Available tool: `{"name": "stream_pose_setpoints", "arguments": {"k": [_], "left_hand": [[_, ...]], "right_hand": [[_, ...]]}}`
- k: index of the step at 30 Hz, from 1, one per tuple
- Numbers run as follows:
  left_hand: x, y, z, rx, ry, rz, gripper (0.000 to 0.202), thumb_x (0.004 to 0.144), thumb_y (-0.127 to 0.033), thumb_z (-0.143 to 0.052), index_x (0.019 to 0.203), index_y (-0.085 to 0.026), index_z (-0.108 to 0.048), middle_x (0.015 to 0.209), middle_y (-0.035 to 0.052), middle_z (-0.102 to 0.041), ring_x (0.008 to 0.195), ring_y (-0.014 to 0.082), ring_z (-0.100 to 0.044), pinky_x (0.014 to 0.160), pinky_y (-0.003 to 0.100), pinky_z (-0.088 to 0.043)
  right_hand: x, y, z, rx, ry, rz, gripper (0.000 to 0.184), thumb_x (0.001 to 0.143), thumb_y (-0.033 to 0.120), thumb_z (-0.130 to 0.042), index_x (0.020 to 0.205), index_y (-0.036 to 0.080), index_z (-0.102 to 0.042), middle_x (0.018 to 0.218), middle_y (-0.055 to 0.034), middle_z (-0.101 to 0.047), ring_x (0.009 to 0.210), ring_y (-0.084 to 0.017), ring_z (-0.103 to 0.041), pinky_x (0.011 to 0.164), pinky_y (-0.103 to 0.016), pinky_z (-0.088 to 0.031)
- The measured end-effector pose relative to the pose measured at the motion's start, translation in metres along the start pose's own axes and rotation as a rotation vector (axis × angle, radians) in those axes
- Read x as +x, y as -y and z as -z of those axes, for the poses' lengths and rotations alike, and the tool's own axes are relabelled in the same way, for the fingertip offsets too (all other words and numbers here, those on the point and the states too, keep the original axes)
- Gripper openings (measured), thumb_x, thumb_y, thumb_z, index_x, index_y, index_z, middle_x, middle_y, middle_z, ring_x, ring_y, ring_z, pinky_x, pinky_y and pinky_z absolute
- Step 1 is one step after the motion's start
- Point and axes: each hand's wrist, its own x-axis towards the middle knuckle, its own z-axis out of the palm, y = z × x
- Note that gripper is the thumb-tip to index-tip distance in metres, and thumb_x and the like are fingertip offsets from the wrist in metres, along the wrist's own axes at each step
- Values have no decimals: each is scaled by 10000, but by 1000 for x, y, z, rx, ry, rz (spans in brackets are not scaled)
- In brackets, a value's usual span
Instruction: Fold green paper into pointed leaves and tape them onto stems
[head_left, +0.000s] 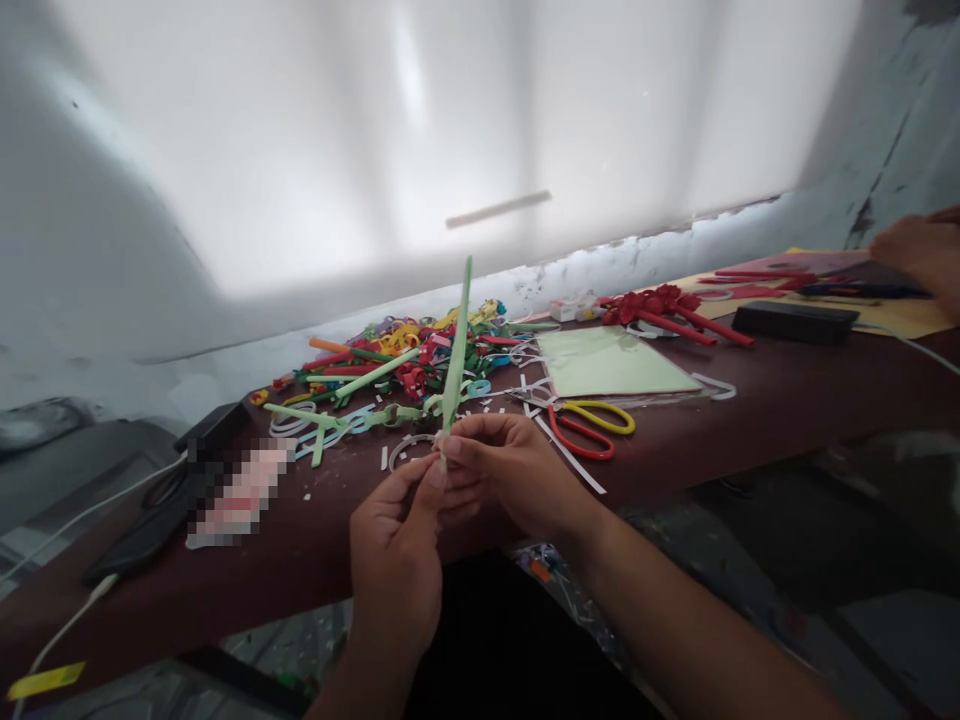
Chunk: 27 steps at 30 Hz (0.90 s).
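Note:
A pale green paper strip (459, 350) rises between my fingertips, pointing up and away from me. My left hand (401, 545) pinches its lower end with thumb and forefinger. Just above and to the right, my right hand (517, 470) pinches the same strip, so both hands meet at its base. Behind them a light green paper chain (397, 413) lies on the table, and a white ring of tape or paper (409, 452) is partly hidden by my fingers. Scissors with red and yellow handles (589, 425) rest right of my right hand.
A heap of coloured paper strips (405, 350) lies at the back. Green sheets in a clear sleeve (619, 362), red paper flowers (660, 303) and a black box (795, 322) stand rightward. A dark phone-like object (146, 530) lies left. Another person's hand (919, 255) is far right.

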Motion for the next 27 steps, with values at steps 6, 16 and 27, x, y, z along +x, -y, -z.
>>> {"name": "stream_pose_setpoints", "arguments": {"k": [6,16,27], "left_hand": [[6,-16,10,370,68,-91,284,830,-431,-742,951,-177,-781,766,57,-772,632,188,-717,614,282,-592],[-6,-19,5,609,-12,-351,211,899,-301,-627,1047,-257,-772,945,29,-795,779,191,-725,774,263,-535],[-4,-19,6,522,126,-203,269,940,-400,-561,924,-190,-727,466,-77,-456,413,91,-426,431,193,-351]], "right_hand": [[1,-5,7,-49,-4,102,252,617,341,-926,659,186,-732,657,27,-674,599,-93,-561,593,-226,-458],[-5,-13,3,-70,0,217,214,642,379,-902,712,227,-769,683,12,-684,651,-143,-593,671,-297,-510],[-5,-21,3,79,-43,129,318,576,456,-926,661,219,-732,742,-14,-723,590,-118,-579,522,-236,-472]]}}
